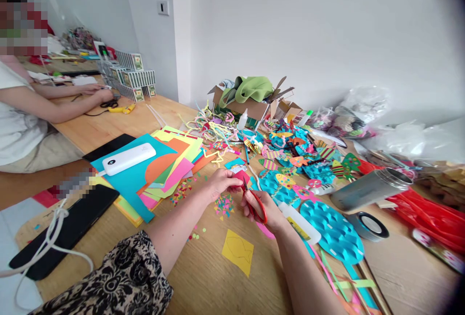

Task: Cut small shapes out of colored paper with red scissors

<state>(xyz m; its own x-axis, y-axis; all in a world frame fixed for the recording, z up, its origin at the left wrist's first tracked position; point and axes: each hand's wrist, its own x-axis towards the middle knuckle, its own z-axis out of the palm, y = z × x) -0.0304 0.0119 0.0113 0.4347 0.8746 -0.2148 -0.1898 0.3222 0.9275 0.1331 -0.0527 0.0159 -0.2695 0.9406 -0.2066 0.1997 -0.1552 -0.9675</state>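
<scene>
My right hand (267, 211) is closed around a pair of scissors (262, 211) with red handles, its dark blades pointing up and left. Just left of the blades, my left hand (221, 184) pinches a small piece of red paper (241, 175), partly hidden by the fingers. Below both hands lies a yellow paper piece (238, 252) with a fish outline drawn on it. Small colourful paper bits (224, 205) are scattered on the wooden table under my left hand.
Coloured paper sheets (170, 160) and a white power bank (129, 158) lie left. Blue craft discs (331, 230), paper fish (285, 180), a glue bottle (300, 223) and a metal flask (370, 189) crowd the right. Another person's hands (103, 95) work at far left.
</scene>
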